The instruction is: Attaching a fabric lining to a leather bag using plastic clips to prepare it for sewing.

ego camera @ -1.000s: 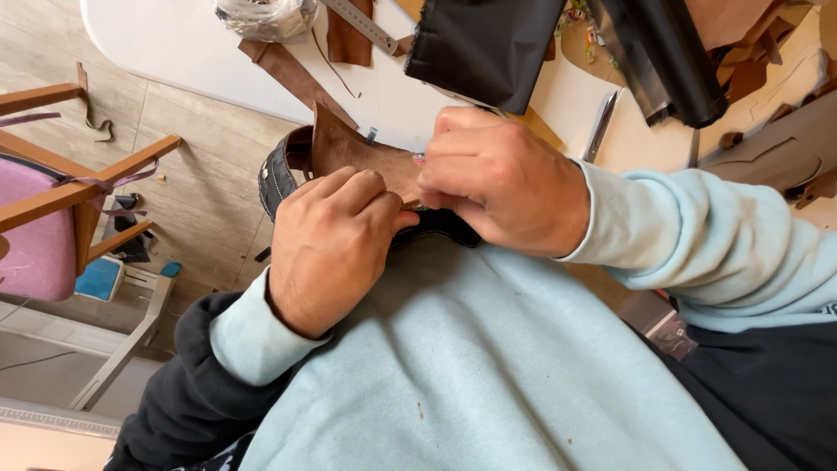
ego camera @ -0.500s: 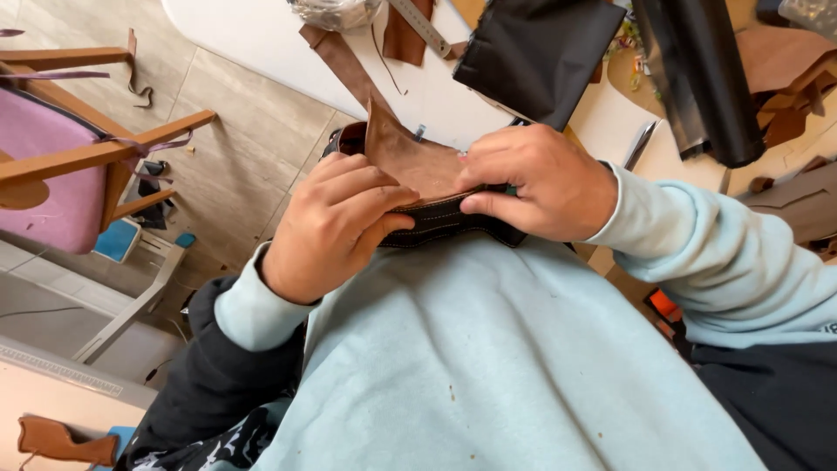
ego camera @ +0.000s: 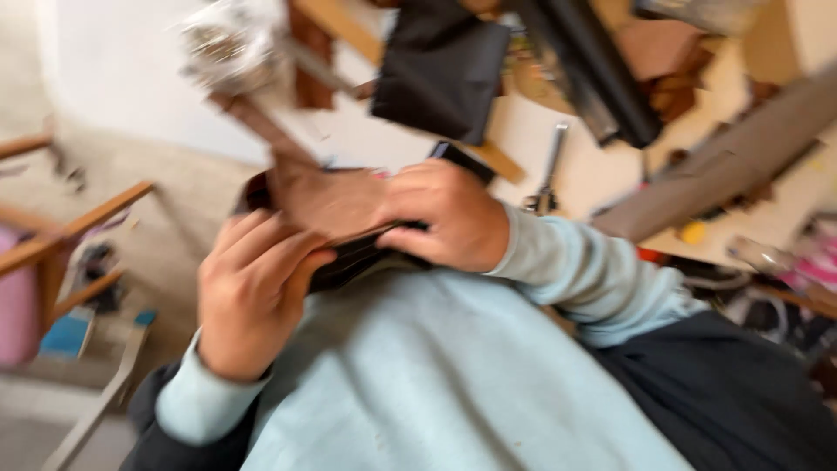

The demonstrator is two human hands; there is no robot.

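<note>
A brown leather piece (ego camera: 327, 199) with a dark lower edge sits against my chest, over my light blue sweater. My left hand (ego camera: 253, 292) curls around its left and lower side, fingers bent onto the dark edge. From the right, my right hand (ego camera: 449, 216) grips the same piece, fingers folded over its edge. A black flat part (ego camera: 462, 161) pokes out just above my right hand. The picture is blurred by motion.
A white worktable (ego camera: 523, 131) ahead carries a black leather sheet (ego camera: 436, 70), a dark roll (ego camera: 593, 70), brown scraps, a metal tool (ego camera: 547, 174) and a grey cardboard tube (ego camera: 724, 166). A wooden chair with a pink seat (ego camera: 35, 262) stands on the tiled floor at left.
The view has swung and blurred. Both hands stay on the leather piece; my left hand has slid lower and leftward along it, and the piece is lifted slightly.
</note>
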